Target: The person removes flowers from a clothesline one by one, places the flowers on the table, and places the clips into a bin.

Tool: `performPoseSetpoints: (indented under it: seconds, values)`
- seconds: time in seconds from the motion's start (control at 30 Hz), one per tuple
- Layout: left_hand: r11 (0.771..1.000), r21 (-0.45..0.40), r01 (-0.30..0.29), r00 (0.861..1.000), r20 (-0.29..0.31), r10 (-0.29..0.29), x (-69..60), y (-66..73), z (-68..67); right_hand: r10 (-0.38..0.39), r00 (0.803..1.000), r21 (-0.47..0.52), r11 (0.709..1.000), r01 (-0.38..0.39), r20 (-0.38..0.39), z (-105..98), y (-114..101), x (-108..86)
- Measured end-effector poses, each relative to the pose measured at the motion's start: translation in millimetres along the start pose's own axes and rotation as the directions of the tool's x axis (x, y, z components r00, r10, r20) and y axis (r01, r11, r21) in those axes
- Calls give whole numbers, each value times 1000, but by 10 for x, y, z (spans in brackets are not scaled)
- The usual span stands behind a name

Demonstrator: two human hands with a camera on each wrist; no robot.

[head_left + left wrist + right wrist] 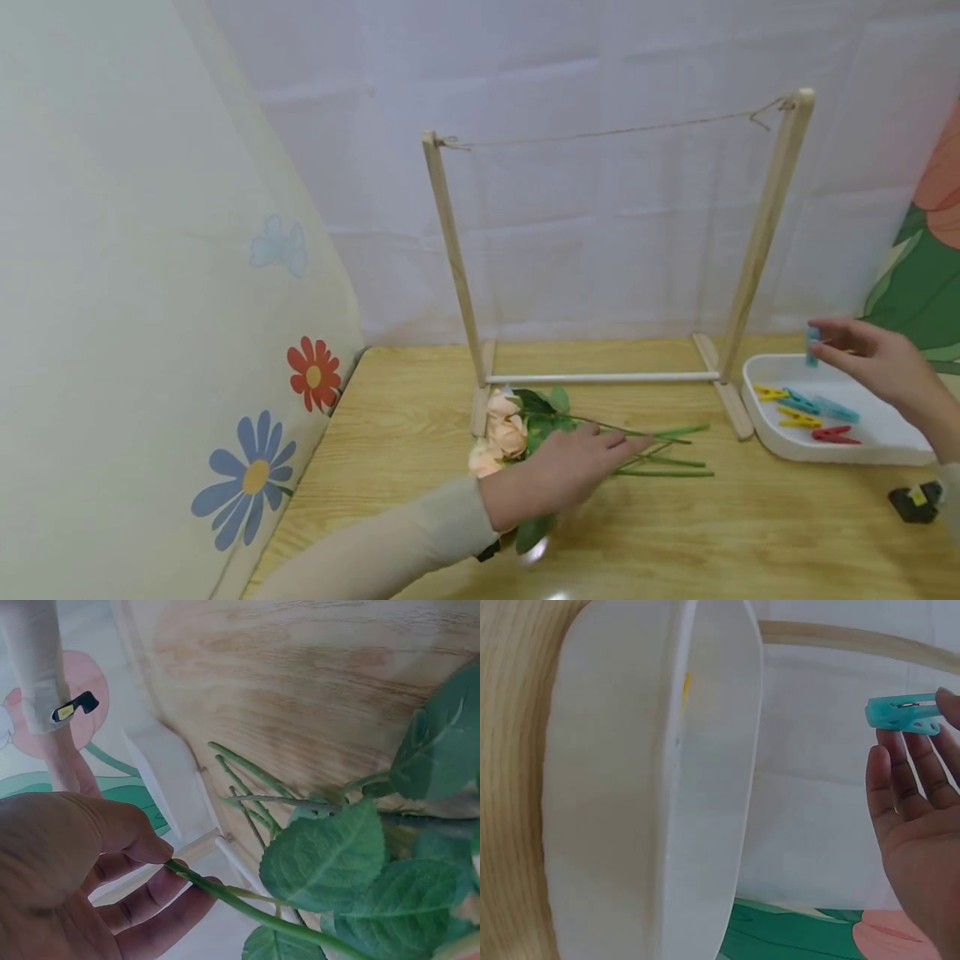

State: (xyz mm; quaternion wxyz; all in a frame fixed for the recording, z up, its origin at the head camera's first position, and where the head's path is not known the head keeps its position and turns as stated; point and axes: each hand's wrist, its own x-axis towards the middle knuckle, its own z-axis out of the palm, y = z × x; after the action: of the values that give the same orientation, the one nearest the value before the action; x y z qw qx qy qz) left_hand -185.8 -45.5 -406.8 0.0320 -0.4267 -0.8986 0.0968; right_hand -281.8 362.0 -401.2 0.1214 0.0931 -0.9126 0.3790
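Note:
Peach artificial roses (507,435) with green leaves lie on the table, their stems (667,473) pointing right. My left hand (558,471) is over them; in the left wrist view its thumb and fingers pinch one green stem (247,909). Above the back left of a white tray (810,454), my right hand (885,358) pinches a light blue clothespin (901,712) between thumb and fingers. Inside the tray lie several clothespins: yellow (799,417), blue (801,402) and red (836,435).
Behind the flowers stands a wooden frame (763,217) with a thin string (622,132) tied between its post tops. A white bar (600,378) joins the posts low down. White cloth (562,242) hangs behind, and a flower-printed panel (225,333) borders the left side.

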Motion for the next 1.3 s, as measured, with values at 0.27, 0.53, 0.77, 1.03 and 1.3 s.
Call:
performPoseSetpoints:
  seconds: [0.27, 0.53, 0.77, 1.03, 1.3]
  values:
    - [999, 36, -24, 1000, -7, 24, 29, 46, 80, 34, 998, -117, 993, -28, 46, 15, 155, -47]
    - [996, 84, -38, 999, -6, 39, 33, 60, 153, 64, 996, -202, 978, -50, 66, -15, 346, -101]
    - [998, 62, -33, 999, 10, 32, 57, 52, 186, 39, 996, -227, 974, -20, 78, -16, 504, -110]
    - [998, 38, -49, 999, -1, 49, 53, 48, 215, 43, 999, -269, 963, -33, 33, 56, 955, -37]
    - [998, 21, -51, 999, 12, 50, 24, 38, 208, 66, 996, -274, 961, -45, 67, -30, 800, -94]
